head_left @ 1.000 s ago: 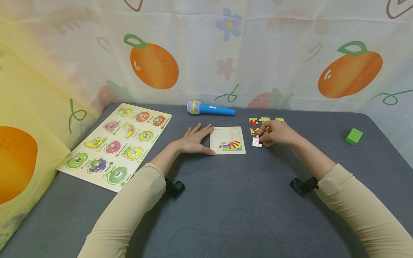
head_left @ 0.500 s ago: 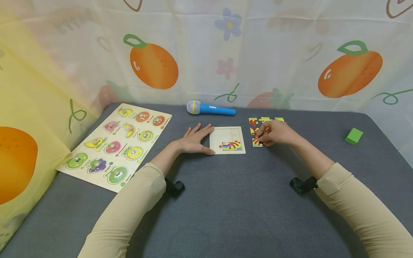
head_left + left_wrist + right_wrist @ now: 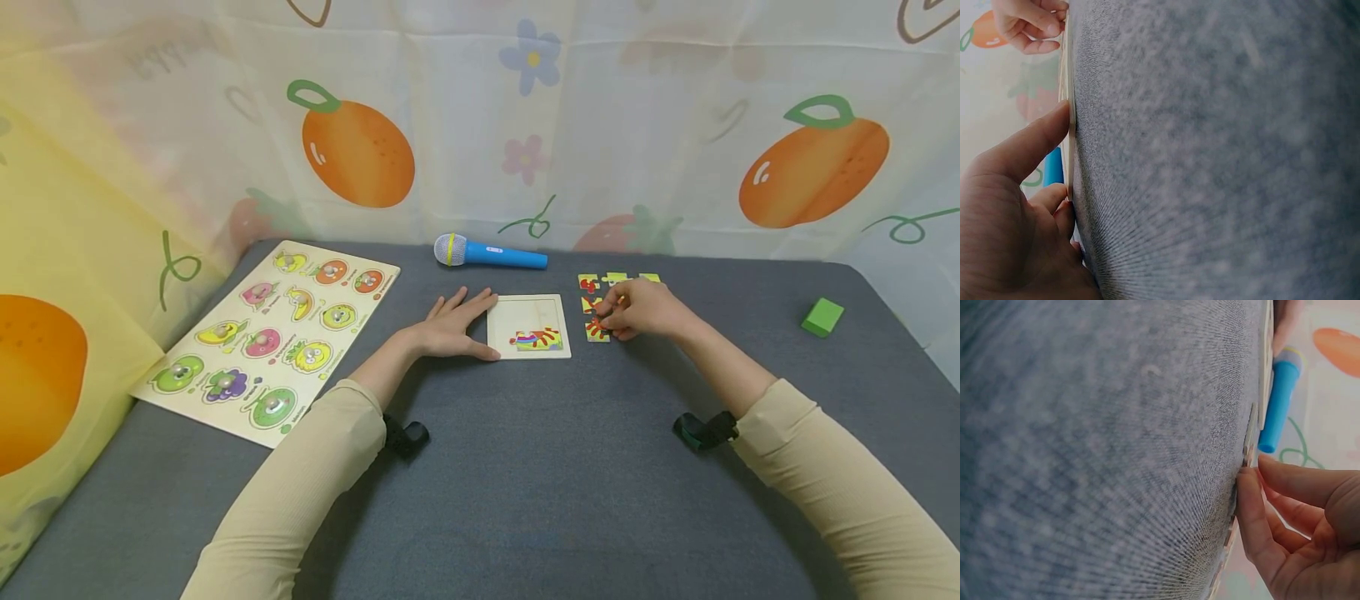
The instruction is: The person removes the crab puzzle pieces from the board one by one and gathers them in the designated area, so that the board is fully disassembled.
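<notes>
My left hand (image 3: 450,327) lies with fingers spread at the left side of a small square wooden puzzle tray (image 3: 517,313). In the left wrist view, that hand's thumb and a fingertip touch the tray's edge (image 3: 1072,150). Colourful joined puzzle pieces (image 3: 536,338) lie in the tray's lower right. To the right of the tray, my right hand (image 3: 643,308) pinches a red-and-yellow puzzle piece (image 3: 596,332) by its right side, just at the table surface. Several loose puzzle pieces (image 3: 588,283) lie beyond that hand, which partly hides them.
A blue toy microphone (image 3: 502,255) lies behind the tray. On the left is a large fruit peg board (image 3: 258,367). A green block (image 3: 822,317) rests at the far right of the grey table (image 3: 525,483). A printed curtain (image 3: 465,100) hangs behind.
The puzzle piece at my right fingertips showed a pale glare a second ago and now shows its red-and-yellow picture. My left hand and the tray have stayed in place.
</notes>
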{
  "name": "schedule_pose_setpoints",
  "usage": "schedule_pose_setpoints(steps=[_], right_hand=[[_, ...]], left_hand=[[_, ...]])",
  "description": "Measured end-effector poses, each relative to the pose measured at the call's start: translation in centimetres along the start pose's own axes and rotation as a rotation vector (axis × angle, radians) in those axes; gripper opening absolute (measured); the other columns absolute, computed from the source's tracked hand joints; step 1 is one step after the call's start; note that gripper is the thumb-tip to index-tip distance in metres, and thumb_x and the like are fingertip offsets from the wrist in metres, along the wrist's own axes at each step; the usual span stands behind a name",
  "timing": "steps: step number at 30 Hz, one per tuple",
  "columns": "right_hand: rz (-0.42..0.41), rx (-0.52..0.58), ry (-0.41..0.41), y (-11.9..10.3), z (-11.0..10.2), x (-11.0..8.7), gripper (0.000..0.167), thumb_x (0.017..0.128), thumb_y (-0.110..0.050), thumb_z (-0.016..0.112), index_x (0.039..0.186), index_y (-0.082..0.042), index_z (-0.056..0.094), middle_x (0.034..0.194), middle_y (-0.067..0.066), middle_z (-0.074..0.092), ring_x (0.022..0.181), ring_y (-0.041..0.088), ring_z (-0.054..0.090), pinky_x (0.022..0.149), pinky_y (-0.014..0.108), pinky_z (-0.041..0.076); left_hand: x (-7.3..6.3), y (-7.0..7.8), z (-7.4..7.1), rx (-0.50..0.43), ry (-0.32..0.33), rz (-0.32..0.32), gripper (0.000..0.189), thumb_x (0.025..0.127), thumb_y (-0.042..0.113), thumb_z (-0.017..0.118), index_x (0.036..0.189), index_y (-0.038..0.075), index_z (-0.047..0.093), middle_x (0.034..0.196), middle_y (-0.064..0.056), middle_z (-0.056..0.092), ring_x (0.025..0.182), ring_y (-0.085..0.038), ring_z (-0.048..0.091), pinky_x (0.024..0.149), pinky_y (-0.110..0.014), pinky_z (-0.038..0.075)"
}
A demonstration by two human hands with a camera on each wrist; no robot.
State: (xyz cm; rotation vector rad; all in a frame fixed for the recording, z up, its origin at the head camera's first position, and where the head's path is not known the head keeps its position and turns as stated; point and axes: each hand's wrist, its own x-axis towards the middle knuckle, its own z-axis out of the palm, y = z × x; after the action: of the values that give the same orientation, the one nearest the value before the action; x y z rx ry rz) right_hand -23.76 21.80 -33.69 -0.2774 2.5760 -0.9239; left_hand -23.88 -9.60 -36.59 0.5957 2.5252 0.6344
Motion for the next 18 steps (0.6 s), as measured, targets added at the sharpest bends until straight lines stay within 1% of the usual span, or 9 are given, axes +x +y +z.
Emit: schedule_pose_setpoints(steps=[5,8,13,18], right_hand=[[-0.006,0.012,0.022,-0.1,-0.1,-0.1,0.018,0.093,-0.011,0.066,0.105,0.001,0.067,0.095,0.015,0.076,0.072,0.011,0.068,0.07,0.029,0.061],[-0.015,0.023,0.037,-0.4,0.0,-0.2,0.018,0.092,-0.012,0.067,0.105,0.001,0.067,0.091,0.012,0.074,0.072,0.011,0.067,0.069,0.028,0.061],[-0.066,0.022,0.055,-1.0,0.5,-0.1,0.018,0.091,-0.01,0.067,0.103,0.002,0.067,0.086,0.011,0.072,0.069,0.01,0.064,0.067,0.026,0.059],[-0.098,-0.01,0.072,-1.7,1.2,0.0,0.017,0.091,-0.011,0.066,0.103,0.0,0.068,0.083,0.011,0.07,0.068,0.012,0.065,0.065,0.025,0.056]], left_hand=[[0.0,0.0,0.0,-0.001,0.001,-0.002,0.096,0.086,0.046,0.069,0.161,0.025,0.012,0.17,0.004,0.002,0.158,-0.027,-0.011,0.126,-0.054,-0.01],[0.0,0.0,0.0,0.001,0.001,-0.002,0.096,0.086,0.046,0.069,0.161,0.025,0.012,0.17,0.004,0.002,0.158,-0.027,-0.011,0.126,-0.054,-0.01],[0.0,0.1,0.0,0.001,0.004,-0.003,0.096,0.086,0.045,0.069,0.161,0.025,0.012,0.17,0.003,0.003,0.158,-0.027,-0.011,0.126,-0.054,-0.01],[0.0,0.0,0.0,0.001,0.002,-0.003,0.097,0.086,0.046,0.069,0.161,0.025,0.012,0.17,0.004,0.003,0.158,-0.027,-0.011,0.126,-0.054,-0.01]])
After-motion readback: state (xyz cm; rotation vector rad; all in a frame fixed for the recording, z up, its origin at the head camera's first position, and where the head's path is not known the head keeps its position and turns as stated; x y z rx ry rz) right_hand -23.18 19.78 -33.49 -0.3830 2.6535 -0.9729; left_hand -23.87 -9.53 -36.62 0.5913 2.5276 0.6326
